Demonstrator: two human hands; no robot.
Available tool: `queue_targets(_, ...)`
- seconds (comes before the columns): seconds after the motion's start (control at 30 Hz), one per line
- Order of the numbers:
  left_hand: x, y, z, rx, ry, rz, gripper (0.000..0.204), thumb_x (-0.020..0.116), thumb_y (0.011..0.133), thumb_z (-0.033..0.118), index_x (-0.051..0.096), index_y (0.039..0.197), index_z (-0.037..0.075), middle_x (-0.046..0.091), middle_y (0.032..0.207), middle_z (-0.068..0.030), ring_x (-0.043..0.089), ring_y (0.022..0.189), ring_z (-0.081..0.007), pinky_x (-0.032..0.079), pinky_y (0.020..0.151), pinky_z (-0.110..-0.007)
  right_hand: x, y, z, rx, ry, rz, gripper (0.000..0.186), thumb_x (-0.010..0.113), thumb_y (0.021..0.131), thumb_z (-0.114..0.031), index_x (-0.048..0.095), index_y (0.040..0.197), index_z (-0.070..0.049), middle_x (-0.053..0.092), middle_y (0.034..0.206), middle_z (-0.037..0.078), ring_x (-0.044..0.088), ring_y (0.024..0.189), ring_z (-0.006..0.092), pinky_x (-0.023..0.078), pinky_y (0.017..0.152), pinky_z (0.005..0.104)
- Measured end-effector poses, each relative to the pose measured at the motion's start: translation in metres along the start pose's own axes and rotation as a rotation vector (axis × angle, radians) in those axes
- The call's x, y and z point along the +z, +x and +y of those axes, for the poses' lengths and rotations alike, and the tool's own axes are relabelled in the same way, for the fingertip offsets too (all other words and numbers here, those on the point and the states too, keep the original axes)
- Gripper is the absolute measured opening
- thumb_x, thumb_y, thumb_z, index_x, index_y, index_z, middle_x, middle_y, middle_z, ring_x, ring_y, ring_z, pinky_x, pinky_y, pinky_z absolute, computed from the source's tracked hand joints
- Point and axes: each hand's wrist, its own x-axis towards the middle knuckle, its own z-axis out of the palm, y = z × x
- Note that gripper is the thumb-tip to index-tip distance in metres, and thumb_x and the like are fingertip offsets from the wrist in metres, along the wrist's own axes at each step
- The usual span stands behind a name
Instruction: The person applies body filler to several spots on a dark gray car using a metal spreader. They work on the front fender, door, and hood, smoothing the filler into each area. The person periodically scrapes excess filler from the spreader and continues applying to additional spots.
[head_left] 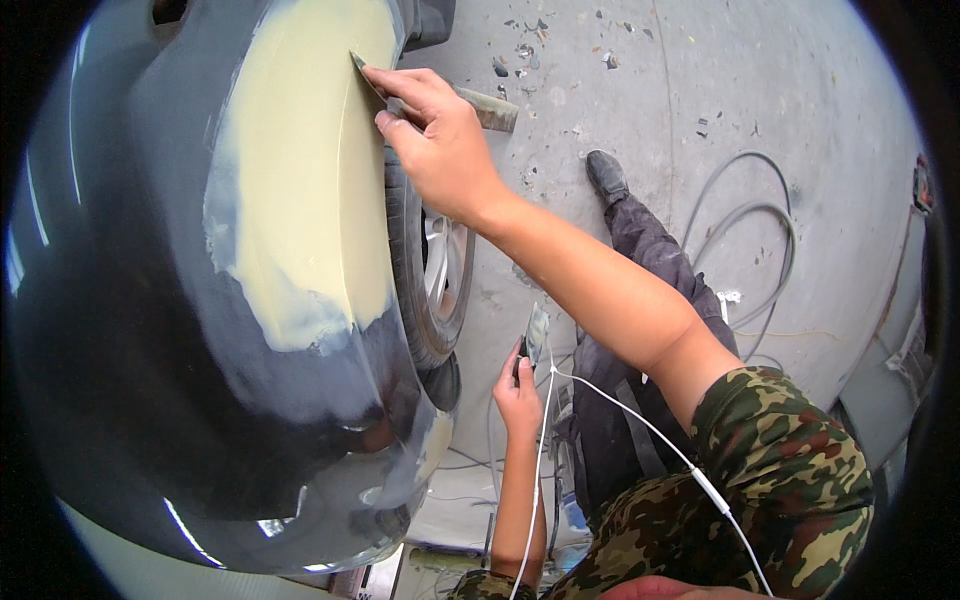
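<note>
My right hand (435,140) reaches across to the dark car body panel (130,330), closed on a thin scraper (371,84). The scraper's pointed corner touches or nearly touches the outer edge of a broad pale yellow filler patch (290,180) over the wheel arch. A raised line runs down the patch, and its lower end is ragged. Lower down, beside the wheel, my left hand (519,395) is closed around the dark handle of a putty knife (537,330), its blade smeared with pale filler. Fingers hide part of each tool.
A wheel (440,260) sits under the arch. A grey-brown bar (490,108) shows beyond my right hand; its link to the scraper is unclear. A coiled grey hose (790,235) and chips lie on the concrete floor (840,130). A white cable (640,415) hangs before me.
</note>
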Motion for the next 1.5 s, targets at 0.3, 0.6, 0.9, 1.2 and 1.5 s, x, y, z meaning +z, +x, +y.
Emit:
queue_targets(0.3, -0.007, 0.001, -0.004, -0.005, -0.013, -0.002, 0.038, 0.056, 0.105, 0.013, 0.061, 0.137, -0.008, 0.07, 0.125, -0.0169, 0.064, 0.111, -0.0182, 0.049, 0.1, -0.032, 0.002, -0.025, -0.019, -0.103, -0.045, -0.017, 0.042, 0.06, 0.086, 0.003, 0.068, 0.127, -0.001, 0.067, 0.124, 0.02, 0.067, 0.114, 0.0355, 0.053, 0.099, 0.0386)
queue_targets(0.6, -0.008, -0.003, -0.008, -0.013, 0.016, -0.001, 0.039, 0.056, 0.105, 0.015, 0.061, 0.136, -0.01, 0.071, 0.123, -0.0193, 0.065, 0.11, -0.0203, 0.049, 0.099, -0.033, 0.0, -0.057, -0.036, -0.166, -0.075, -0.095, 0.046, 0.062, 0.087, 0.009, 0.069, 0.131, -0.004, 0.065, 0.131, 0.017, 0.065, 0.122, 0.0297, 0.055, 0.094, 0.0347)
queue_targets(0.9, -0.012, -0.002, -0.019, 0.042, 0.034, 0.017, 0.034, 0.06, 0.103, 0.015, 0.065, 0.125, -0.011, 0.074, 0.113, -0.0219, 0.066, 0.105, -0.0192, 0.051, 0.094, -0.036, 0.0, -0.093, -0.047, -0.274, -0.078, -0.116, 0.06, 0.058, 0.072, 0.011, 0.071, 0.127, -0.007, 0.067, 0.129, 0.013, 0.061, 0.128, 0.0373, 0.045, 0.112, 0.052)
queue_targets(1.2, -0.011, 0.001, -0.018, 0.225, 0.122, 0.017, 0.039, 0.066, 0.098, 0.018, 0.06, 0.13, -0.005, 0.07, 0.118, -0.0124, 0.063, 0.112, -0.0202, 0.047, 0.1, -0.036, -0.002, -0.138, -0.051, -0.262, -0.092, -0.227, 0.057, 0.066, 0.075, 0.009, 0.071, 0.128, -0.009, 0.067, 0.133, 0.01, 0.059, 0.132, 0.0336, 0.042, 0.115, 0.0553)
queue_targets(1.5, -0.039, 0.029, -0.031, 0.32, 0.308, -0.087, 0.046, 0.06, 0.105, 0.019, 0.051, 0.145, -0.003, 0.062, 0.127, -0.009, 0.058, 0.114, -0.0167, 0.045, 0.102, -0.034, 0.001, -0.178, -0.042, -0.205, -0.038, -0.416, 0.051, 0.069, 0.079, 0.004, 0.071, 0.128, -0.011, 0.066, 0.135, 0.009, 0.06, 0.132, 0.0303, 0.043, 0.114, 0.0556)
